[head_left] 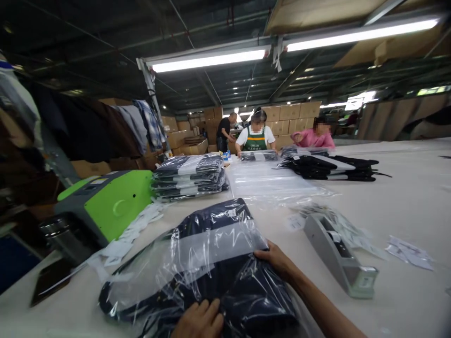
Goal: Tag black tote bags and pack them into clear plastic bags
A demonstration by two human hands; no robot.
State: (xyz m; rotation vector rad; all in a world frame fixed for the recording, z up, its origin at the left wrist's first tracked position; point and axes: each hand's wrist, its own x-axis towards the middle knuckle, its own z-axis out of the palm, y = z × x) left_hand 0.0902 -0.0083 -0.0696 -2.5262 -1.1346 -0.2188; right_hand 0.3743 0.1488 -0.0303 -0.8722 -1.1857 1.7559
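Observation:
A folded dark garment in a clear plastic bag (214, 241) lies on the table right before me, with a pale band across it and a small white label near its far edge. At the bag's near side, my left hand (200, 320) has its fingers curled onto the plastic, cut off by the lower picture edge. My right hand (276, 259) grips the right edge of the bag, thumb on top and the other fingers mostly hidden. Right of that hand stands a grey tape dispenser (338, 256).
A green machine (112, 202) and a dark flask (68, 237) stand at left. Bagged garments (190, 176) are stacked ahead, beside clear plastic bags (271, 183). Black garments (331, 167) lie farther right, paper slips (410, 251) nearer. Several people work beyond the table.

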